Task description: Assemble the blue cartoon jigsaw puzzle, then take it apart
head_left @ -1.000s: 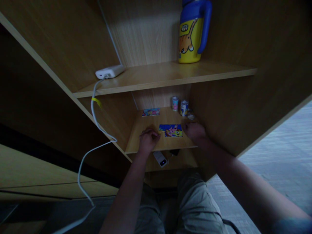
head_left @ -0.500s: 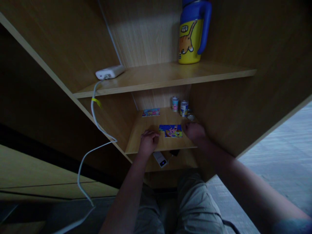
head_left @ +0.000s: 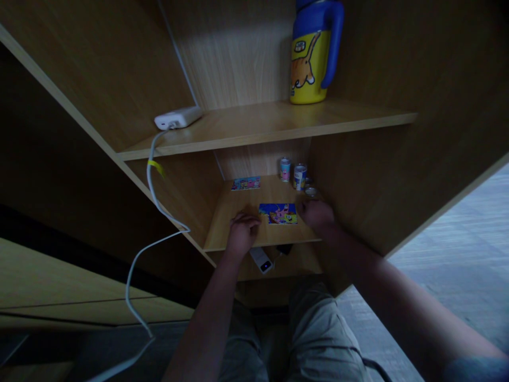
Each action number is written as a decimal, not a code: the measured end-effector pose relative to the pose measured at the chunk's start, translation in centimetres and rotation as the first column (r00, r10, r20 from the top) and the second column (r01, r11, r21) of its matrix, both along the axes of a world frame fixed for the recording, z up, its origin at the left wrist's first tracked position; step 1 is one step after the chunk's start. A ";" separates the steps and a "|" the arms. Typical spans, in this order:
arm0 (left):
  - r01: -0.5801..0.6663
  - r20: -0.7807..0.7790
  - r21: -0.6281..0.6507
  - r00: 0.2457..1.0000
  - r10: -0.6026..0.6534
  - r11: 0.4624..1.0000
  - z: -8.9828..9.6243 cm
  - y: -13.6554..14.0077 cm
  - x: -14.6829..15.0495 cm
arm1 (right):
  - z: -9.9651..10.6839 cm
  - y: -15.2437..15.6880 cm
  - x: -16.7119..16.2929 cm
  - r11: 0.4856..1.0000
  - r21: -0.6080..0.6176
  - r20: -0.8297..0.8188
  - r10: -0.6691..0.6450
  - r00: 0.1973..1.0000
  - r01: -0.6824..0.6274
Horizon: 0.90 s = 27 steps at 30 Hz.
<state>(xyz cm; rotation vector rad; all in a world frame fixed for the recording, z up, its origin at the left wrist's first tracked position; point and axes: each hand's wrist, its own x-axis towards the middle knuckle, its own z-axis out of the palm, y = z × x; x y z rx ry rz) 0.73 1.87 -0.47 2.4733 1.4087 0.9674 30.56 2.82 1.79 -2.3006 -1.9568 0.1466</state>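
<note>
A small cartoon picture, printed with a yellow sponge and a pink starfish on blue, lies flat on the middle shelf. Its lower left edge looks uneven, like a jigsaw puzzle. My left hand rests at the shelf's front, just left of the picture, fingers curled towards the thumb. At the picture's right side, my right hand is closed like a fist. Whatever either hand may hold is too small or hidden. Behind my right hand stand two little printed tins, with round metal lids near them.
A second cartoon picture lies at the back left. Above, the upper shelf bears a blue and yellow mug and a white power adapter, whose cable hangs down at left. Below sits a white power bank.
</note>
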 end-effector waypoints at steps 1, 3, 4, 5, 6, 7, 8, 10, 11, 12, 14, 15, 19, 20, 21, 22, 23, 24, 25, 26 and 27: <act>-0.002 -0.004 0.001 1.000 0.002 1.000 0.0 0.0 0.0 | 0.0 0.0 0.0 1.000 0.003 0.001 0.002 1.000 -0.002; 0.000 -0.008 0.007 1.000 0.000 1.000 0.1 0.0 0.0 | -0.1 0.0 0.0 1.000 0.013 0.002 0.004 1.000 -0.004; 0.001 -0.010 0.012 1.000 0.000 1.000 0.1 0.0 0.0 | -0.1 0.0 0.0 1.000 0.017 0.002 0.005 1.000 -0.005; 0.000 -0.012 0.018 1.000 0.000 1.000 0.1 0.0 0.0 | -0.2 0.0 0.0 1.000 0.020 0.002 0.007 1.000 -0.007; -0.001 -0.015 0.022 1.000 0.001 1.000 0.0 0.0 0.0 | -0.2 0.0 0.0 1.000 0.020 0.002 0.008 1.000 -0.008; -0.002 -0.017 0.023 1.000 0.002 1.000 -0.1 0.1 0.0 | -0.2 0.0 0.1 1.000 0.015 0.001 0.008 1.000 -0.008; -0.002 -0.018 0.024 1.000 0.002 1.000 -0.2 0.1 0.0 | -0.2 0.1 0.1 1.000 0.009 -0.001 0.005 1.000 -0.005; 0.004 -0.016 0.032 1.000 -0.003 0.999 -0.3 0.2 -0.1 | -0.2 0.1 0.1 1.000 -0.003 -0.008 -0.001 1.000 0.001; 0.009 -0.014 0.039 1.000 -0.008 0.999 -0.4 0.3 -0.1 | -0.2 0.1 0.1 1.000 -0.005 -0.010 -0.001 1.000 0.001; 0.014 -0.013 0.045 1.000 -0.013 0.999 -0.5 0.3 -0.1 | -0.2 0.2 0.1 1.000 -0.003 -0.010 0.000 1.000 0.000; 0.018 -0.017 0.053 1.000 -0.017 0.998 -0.5 0.3 0.0 | -0.3 0.2 0.2 1.000 0.009 -0.007 0.003 1.000 -0.003; 0.014 -0.021 0.054 1.000 -0.013 0.998 -0.4 0.3 0.0 | -0.3 0.2 0.2 1.000 0.013 -0.007 0.002 1.000 -0.001; -0.032 -0.023 0.063 0.999 0.034 0.997 -0.2 0.1 0.1 | -0.5 0.3 0.3 1.000 0.028 -0.007 0.007 1.000 -0.007; -0.046 -0.014 0.066 0.999 0.047 0.997 -0.2 0.1 0.2 | -0.5 0.3 0.3 0.999 0.033 -0.006 0.013 1.000 -0.013; -0.060 -0.004 0.068 0.998 0.060 0.996 -0.2 0.2 0.2 | -0.5 0.3 0.3 0.999 0.036 -0.004 0.017 1.000 -0.017; -0.075 0.004 0.067 0.997 0.075 0.995 -0.2 0.2 0.2 | -0.5 0.3 0.3 0.999 0.035 -0.005 0.018 1.000 -0.018; -0.090 0.009 0.065 0.996 0.090 0.994 -0.2 0.3 0.2 | -0.4 0.3 0.3 0.999 0.031 -0.007 0.018 1.000 -0.018; -0.105 0.008 0.062 0.994 0.105 0.993 -0.3 0.3 0.1 | -0.4 0.2 0.2 0.999 0.027 -0.010 0.018 1.000 -0.018; -0.119 0.004 0.061 0.993 0.118 0.991 -0.3 0.4 0.1 | -0.4 0.2 0.2 0.999 0.028 -0.011 0.016 1.000 -0.016; -0.129 -0.001 0.061 0.992 0.129 0.990 -0.4 0.4 0.1 | -0.3 0.2 0.2 0.999 0.032 -0.011 0.014 1.000 -0.014; -0.136 -0.006 0.063 0.991 0.137 0.989 -0.5 0.5 0.1 | -0.3 0.2 0.2 0.999 0.037 -0.010 0.014 1.000 -0.013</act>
